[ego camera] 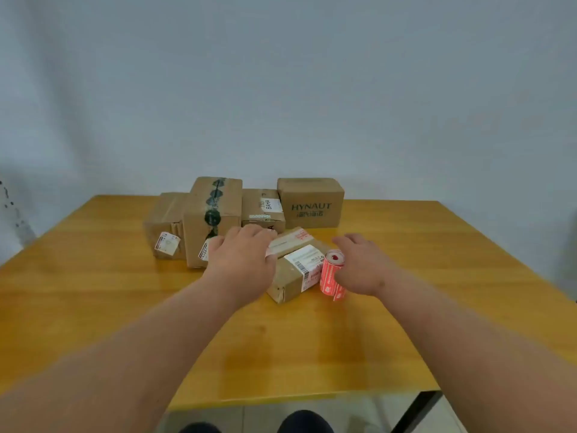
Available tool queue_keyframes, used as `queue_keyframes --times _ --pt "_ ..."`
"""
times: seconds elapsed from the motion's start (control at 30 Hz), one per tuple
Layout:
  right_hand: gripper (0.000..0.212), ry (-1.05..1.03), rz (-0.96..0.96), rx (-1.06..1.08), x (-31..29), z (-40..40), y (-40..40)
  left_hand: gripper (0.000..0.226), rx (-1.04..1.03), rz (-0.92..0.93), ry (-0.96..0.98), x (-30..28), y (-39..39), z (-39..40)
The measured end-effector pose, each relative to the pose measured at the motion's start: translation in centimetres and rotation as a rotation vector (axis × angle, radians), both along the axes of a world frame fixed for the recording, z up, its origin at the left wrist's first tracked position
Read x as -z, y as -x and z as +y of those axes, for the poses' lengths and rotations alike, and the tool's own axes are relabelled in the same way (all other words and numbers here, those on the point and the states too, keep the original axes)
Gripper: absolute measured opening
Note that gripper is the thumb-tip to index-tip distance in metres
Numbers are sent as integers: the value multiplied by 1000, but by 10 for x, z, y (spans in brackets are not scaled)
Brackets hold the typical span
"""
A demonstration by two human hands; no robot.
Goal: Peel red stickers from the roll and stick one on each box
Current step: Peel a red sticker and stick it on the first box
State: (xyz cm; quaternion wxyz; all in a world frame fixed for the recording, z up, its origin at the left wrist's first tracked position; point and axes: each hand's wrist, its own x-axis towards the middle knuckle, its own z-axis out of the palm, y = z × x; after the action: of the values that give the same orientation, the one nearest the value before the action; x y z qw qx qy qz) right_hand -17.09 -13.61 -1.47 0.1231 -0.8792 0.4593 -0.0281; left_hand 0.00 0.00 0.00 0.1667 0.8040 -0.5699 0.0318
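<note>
A roll of red stickers (332,274) lies on the wooden table (93,292), right beside a small cardboard box (293,270) with white labels. My left hand (242,260) hovers over the left end of that small box, fingers relaxed and holding nothing. My right hand (362,264) is spread just right of the roll, partly covering it; whether it touches the roll I cannot tell. Behind stand several more boxes: one with green tape (215,214), one at far left (164,226), one marked BAHA (262,207) and one printed HYNAUT (310,203).
A plain wall runs close behind the boxes. The table's front edge (281,398) is near me, with a dark table leg (418,410) at the lower right and my feet below on the tiled floor.
</note>
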Motion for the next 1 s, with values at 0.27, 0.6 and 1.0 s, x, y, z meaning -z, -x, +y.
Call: queue_keyframes --times 0.27,0.6,1.0 --pt "90 -52 157 -119 1 -9 1 46 6 53 -56 24 6 -22" --pt "38 -31 69 -114 7 -24 -3 44 57 108 -77 37 16 -41" --pt "62 63 -132 -319 23 -20 3 38 172 169 -157 52 27 -71"
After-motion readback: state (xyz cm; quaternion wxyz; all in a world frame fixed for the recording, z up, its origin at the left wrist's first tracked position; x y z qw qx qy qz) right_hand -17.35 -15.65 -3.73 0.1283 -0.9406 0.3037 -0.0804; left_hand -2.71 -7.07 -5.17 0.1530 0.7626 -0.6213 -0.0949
